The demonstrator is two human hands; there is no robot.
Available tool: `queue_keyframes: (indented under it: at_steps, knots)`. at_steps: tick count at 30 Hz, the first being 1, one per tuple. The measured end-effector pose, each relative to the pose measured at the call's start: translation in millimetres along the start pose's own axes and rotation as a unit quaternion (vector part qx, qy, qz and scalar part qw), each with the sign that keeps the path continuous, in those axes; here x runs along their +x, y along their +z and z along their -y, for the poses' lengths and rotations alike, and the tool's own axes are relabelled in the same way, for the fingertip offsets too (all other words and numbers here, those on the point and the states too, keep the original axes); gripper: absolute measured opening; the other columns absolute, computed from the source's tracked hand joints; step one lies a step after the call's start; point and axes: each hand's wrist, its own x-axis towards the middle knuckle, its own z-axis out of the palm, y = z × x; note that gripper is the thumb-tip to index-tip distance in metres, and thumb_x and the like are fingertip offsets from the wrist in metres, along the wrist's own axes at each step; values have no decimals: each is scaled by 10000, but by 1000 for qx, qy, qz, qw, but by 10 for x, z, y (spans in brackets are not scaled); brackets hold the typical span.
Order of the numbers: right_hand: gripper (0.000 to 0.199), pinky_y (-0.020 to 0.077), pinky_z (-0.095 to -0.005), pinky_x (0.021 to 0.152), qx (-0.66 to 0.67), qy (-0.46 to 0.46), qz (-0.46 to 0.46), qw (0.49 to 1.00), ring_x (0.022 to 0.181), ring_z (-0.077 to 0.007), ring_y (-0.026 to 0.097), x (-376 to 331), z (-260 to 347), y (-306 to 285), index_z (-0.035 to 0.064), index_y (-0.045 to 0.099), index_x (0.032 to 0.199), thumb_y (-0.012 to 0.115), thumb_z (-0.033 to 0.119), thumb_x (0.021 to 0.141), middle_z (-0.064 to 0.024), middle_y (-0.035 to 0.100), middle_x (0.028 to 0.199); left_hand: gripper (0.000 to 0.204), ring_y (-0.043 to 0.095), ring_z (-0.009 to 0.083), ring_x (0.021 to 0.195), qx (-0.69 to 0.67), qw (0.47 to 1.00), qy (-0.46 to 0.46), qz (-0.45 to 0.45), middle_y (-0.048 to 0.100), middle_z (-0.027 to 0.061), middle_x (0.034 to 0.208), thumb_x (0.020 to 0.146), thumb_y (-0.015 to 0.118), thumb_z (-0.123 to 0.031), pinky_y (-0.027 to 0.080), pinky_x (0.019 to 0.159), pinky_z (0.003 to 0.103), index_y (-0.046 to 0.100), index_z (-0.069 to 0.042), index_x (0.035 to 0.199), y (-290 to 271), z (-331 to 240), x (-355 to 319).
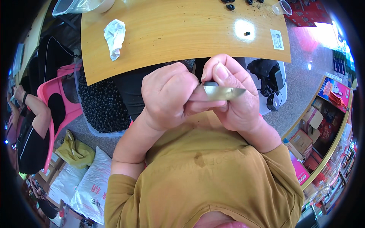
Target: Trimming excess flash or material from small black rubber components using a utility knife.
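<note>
My left hand (pixel 167 95) is closed in a fist around the handle end of a small knife. The knife's blade (pixel 222 92) points right and crosses in front of my right fingers. My right hand (pixel 239 95) pinches a small dark rounded piece (pixel 211 83) between thumb and fingers, just above the blade; most of it is hidden. Both hands are close together above my lap, near the table's front edge. Beyond them on the wooden table (pixel 171 34) lies a small black cylindrical piece (pixel 247 33).
A crumpled white tissue (pixel 115 36), several black pieces (pixel 230 7) and a clear cup (pixel 282 7) are on the table. Left stand a tub of small black pieces (pixel 102 108) and a pink chair (pixel 57 85) beside another person. Right are a white bin (pixel 282 97) and a box shelf (pixel 319 159).
</note>
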Motion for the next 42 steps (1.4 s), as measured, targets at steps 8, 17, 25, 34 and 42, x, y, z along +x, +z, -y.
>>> queue_keyframes:
  at_steps: [8, 17, 25, 34, 42]
  knots:
    - [223, 262, -172, 454, 50, 57, 19, 997, 507, -29, 324, -13, 3, -27, 46, 518, 882, 459, 255, 929, 15, 484, 667, 407, 365, 184, 383, 26, 999, 38, -1, 333, 41, 512, 625, 705, -354, 302, 343, 273, 413, -73, 590, 36, 53, -54]
    - [261, 362, -177, 542, -52, 38, -21, 998, 589, -58, 448, -55, 21, 17, 16, 484, 888, 433, 270, 924, -18, 478, 707, 281, 365, 178, 378, 30, 998, 58, -5, 339, 42, 513, 589, 667, -190, 306, 335, 274, 415, -66, 584, 34, 45, -56]
    - [251, 336, -178, 537, -14, 25, 10, 1000, 594, -45, 419, -72, -28, -23, 21, 500, 903, 481, 271, 909, -6, 490, 715, 275, 383, 190, 390, 24, 994, 98, -50, 352, 43, 507, 598, 680, -187, 322, 351, 275, 441, -52, 599, 34, 94, -79]
    - [178, 283, -157, 464, 40, -3, 0, 999, 546, -4, 358, -51, -83, -27, 44, 520, 924, 477, 216, 928, 20, 528, 709, 235, 379, 191, 390, 26, 998, 56, -16, 355, 40, 507, 558, 662, -132, 315, 349, 275, 441, -63, 599, 56, 58, -85]
    - [220, 360, -176, 566, 17, 13, 30, 999, 612, -48, 440, -66, -27, -59, 17, 504, 906, 479, 235, 913, -28, 521, 780, 302, 383, 193, 386, 24, 999, 26, 1, 355, 50, 504, 664, 676, -206, 319, 350, 280, 421, -66, 582, 25, 30, -50]
